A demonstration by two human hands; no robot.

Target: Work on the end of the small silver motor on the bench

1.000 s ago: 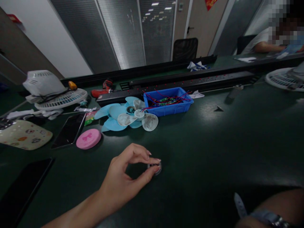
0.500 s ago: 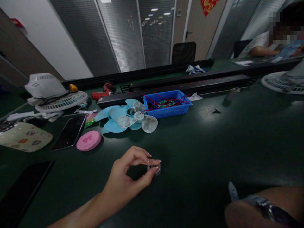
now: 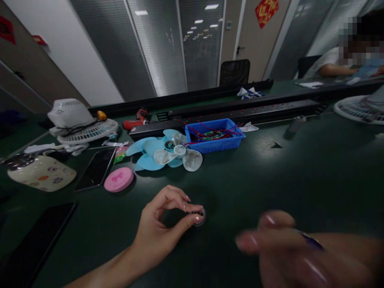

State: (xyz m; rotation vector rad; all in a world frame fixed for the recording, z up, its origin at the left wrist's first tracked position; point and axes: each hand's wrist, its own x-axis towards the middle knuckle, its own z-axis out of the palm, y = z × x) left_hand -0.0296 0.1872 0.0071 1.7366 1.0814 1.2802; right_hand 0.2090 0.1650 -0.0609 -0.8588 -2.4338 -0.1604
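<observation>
My left hand (image 3: 165,224) is closed in a pinch, thumb and fingertips on a small round clear-rimmed piece (image 3: 203,218) with dark spots. Its exact kind is hard to make out, since the fingers cover much of it. The piece is at the dark green tabletop. At the lower right, my right hand (image 3: 288,244) hovers above the table, smeared by motion; whether anything is in its fingers cannot be told. A dark strap or band crosses it near the wrist. Beyond my left hand lie light blue and whitish fan blades (image 3: 168,152).
A blue bin (image 3: 223,145) holds circuit boards and red wires. Left of the blades are a pink round case (image 3: 119,179), a phone (image 3: 95,168), a patterned cream object (image 3: 45,174) and a fan head (image 3: 87,130). An orange drill (image 3: 136,120) lies farther back. A person sits at the far right.
My right hand has come in from the lower right edge toward the middle. My left hand keeps its pinch on the round piece. The view has shifted slightly.
</observation>
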